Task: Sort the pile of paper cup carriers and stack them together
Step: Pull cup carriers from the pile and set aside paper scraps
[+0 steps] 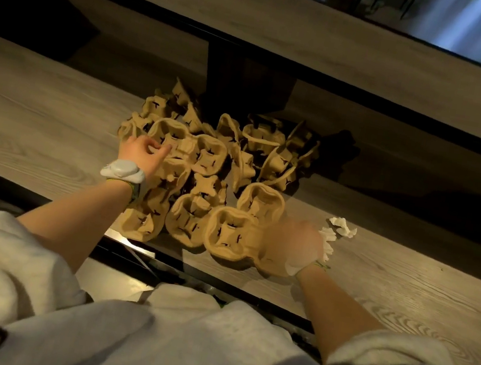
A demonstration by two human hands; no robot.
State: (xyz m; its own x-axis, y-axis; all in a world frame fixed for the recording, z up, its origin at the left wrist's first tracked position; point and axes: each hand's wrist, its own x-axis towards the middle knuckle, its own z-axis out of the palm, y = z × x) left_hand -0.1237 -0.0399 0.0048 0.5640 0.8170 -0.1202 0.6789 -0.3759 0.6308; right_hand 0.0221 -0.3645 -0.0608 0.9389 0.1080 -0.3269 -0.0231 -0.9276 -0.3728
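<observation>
Bench of pale wood grain, long and wide, with a higher shelf of the same wood behind. On the bench, near its front edge and in the middle of the view, pile of paper cup carriers: brown moulded pulp, many pieces, some flat with the cup holes up, others tilted and caught in one another at the back. Nearest carrier at the front right of the pile, flat, holes up. No finished stack visible yet, so sorting probably just at the start.

Grey sleeves pushed up on both arms. Left hand on the left side of the pile, fingers curled over the rim of one carrier, apparently pinching it. Right hand blurred by motion, just beside the nearest carrier and perhaps touching its right edge; impossible to tell if clenched or released. White wrist device on the left wrist. Crumpled white tissue on the bench beyond the right hand.

Carriers probably very light and fairly stiff, rough and not slippery, but easy to crush or tear at thin edges. Best hold likely at the outer rim or the middle bridge between the holes, with a lift straight up to free tangled pieces. All cups to face one way for nesting.
</observation>
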